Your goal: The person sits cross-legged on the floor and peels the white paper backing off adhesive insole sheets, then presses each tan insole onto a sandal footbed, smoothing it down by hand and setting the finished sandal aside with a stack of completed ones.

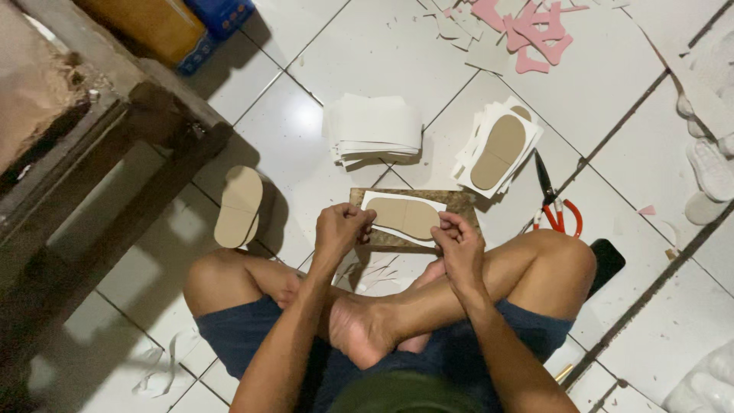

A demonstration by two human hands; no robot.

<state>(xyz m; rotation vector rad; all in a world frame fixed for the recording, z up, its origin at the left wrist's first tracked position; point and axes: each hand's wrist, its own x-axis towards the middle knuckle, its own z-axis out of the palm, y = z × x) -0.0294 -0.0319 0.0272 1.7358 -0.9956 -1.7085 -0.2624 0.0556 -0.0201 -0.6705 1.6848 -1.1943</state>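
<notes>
Seated cross-legged on white floor tiles, bare knees out to either side, blue shorts low in view. Left hand curled shut, fingers pinching the near left end of a tan sole-shaped cardboard piece backed by a white sheet. Right hand likewise closed, fingertips gripping the right end of the same piece. Piece lying flat across a brown wooden cutting board, just ahead of the crossed feet, held at both ends. Thin white paper trimmings scattered on the tile between board and legs.

To the left, a loose stack of tan sole cut-outs lying apart from the board. To the right, red-handled scissors on the tile, blades pointing away, and a black flat object beside the right knee.

Beyond the board, a pile of white rectangular sheets, and next to it a fanned pile of white sheets topped by a tan sole shape. Farthest off, pink foam offcuts near the top edge. Dark wooden bench frame along the left side.
</notes>
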